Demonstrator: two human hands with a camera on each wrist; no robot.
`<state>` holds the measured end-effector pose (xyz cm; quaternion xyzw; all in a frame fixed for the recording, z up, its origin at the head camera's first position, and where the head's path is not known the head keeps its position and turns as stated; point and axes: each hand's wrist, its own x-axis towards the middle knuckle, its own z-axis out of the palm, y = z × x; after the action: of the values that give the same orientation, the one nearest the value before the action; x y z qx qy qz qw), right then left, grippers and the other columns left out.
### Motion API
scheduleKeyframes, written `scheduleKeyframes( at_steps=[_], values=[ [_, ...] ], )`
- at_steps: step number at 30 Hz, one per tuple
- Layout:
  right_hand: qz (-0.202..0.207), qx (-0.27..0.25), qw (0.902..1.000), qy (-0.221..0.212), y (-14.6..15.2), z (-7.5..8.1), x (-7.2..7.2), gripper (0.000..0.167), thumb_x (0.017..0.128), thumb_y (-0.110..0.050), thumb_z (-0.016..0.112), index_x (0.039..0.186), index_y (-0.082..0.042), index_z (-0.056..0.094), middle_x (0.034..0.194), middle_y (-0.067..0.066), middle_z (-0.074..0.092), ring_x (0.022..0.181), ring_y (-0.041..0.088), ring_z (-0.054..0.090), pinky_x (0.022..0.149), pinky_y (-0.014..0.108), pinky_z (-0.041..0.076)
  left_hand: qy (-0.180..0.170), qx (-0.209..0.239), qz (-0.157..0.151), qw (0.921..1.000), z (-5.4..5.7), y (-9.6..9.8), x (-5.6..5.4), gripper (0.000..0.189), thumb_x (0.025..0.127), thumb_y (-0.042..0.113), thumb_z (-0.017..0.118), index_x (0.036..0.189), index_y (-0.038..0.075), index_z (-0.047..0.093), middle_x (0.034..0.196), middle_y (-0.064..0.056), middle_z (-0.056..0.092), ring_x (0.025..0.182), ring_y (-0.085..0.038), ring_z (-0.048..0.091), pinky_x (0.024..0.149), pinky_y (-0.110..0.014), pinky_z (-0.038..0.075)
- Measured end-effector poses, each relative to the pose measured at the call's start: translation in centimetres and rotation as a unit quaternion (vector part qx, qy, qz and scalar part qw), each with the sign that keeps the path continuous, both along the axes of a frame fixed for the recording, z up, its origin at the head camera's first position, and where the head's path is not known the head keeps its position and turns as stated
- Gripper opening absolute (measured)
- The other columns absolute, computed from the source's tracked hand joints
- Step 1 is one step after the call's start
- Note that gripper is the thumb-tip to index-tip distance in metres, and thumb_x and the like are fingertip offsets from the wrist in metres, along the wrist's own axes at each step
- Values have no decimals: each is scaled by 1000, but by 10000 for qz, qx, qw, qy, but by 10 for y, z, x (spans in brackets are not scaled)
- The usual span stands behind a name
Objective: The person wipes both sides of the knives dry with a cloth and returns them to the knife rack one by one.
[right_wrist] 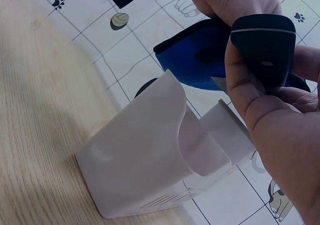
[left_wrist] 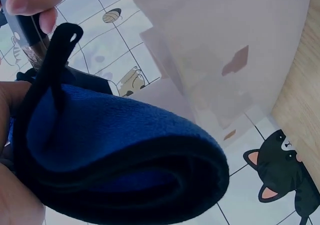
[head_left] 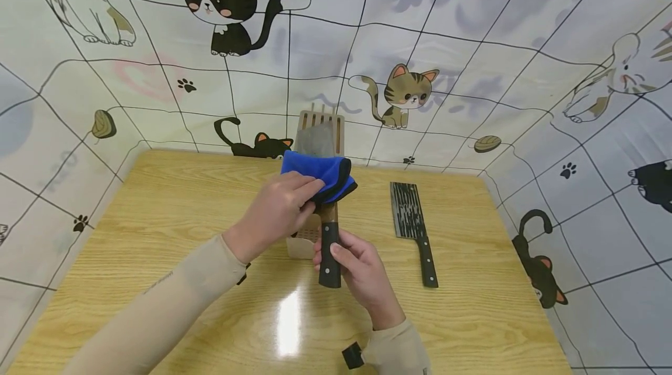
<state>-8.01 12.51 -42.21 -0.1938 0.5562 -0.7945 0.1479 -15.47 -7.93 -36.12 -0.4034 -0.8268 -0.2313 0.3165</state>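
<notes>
My right hand (head_left: 362, 270) grips the black riveted handle (head_left: 329, 255) of a cleaver, held with its blade (head_left: 317, 139) pointing away from me. Folded over that blade is a blue cloth (head_left: 315, 171) with black edging, which my left hand (head_left: 275, 206) holds from the left. In the left wrist view the cloth (left_wrist: 125, 120) fills the foreground and covers much of the blade. From the right wrist view, the fingers (right_wrist: 250, 97) wrap the handle's butt end. A pale knife holder (right_wrist: 140, 145) stands on the table behind and below the cleaver.
On the wooden table (head_left: 462, 229), a second cleaver (head_left: 408, 211) with a black-streaked blade lies to the right, its handle towards me. Cat-printed sheeting (head_left: 325, 31) walls in the table at the back and sides.
</notes>
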Motion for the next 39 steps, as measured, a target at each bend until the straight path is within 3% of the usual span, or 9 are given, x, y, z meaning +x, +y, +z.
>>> scheduleKeyframes(
  at_steps=[10,22,30,39],
  values=[
    [-109,68,9999,-81,-4,1,-1,42,109,-6,43,138,25,41,113,8,68,95,14,70,88,34,62,16,-109,-46,9999,3,5,9,28,75,-8,77,102,-3,76,93,-12,78,77,-25,69,73,-34,60],
    [-159,-23,9999,-4,-4,1,-7,40,109,-7,43,133,24,45,111,6,70,94,14,71,87,33,62,217,-270,-162,9993,1,7,18,27,76,0,85,102,-2,76,92,-13,77,77,-25,70,74,-34,60],
    [-246,-136,9995,166,-3,1,-10,29,110,-7,43,129,4,61,108,7,71,94,15,72,87,30,61,58,-348,-247,9991,3,10,24,28,78,0,84,105,-2,76,96,-12,77,81,-24,69,78,-34,60],
    [-165,-139,9997,120,-3,4,-11,39,110,-7,43,133,25,45,112,6,69,95,14,71,89,34,62,-123,-110,-92,9998,9,12,15,23,79,-5,79,101,-1,74,91,-10,76,77,-23,67,74,-33,59]
  ],
)
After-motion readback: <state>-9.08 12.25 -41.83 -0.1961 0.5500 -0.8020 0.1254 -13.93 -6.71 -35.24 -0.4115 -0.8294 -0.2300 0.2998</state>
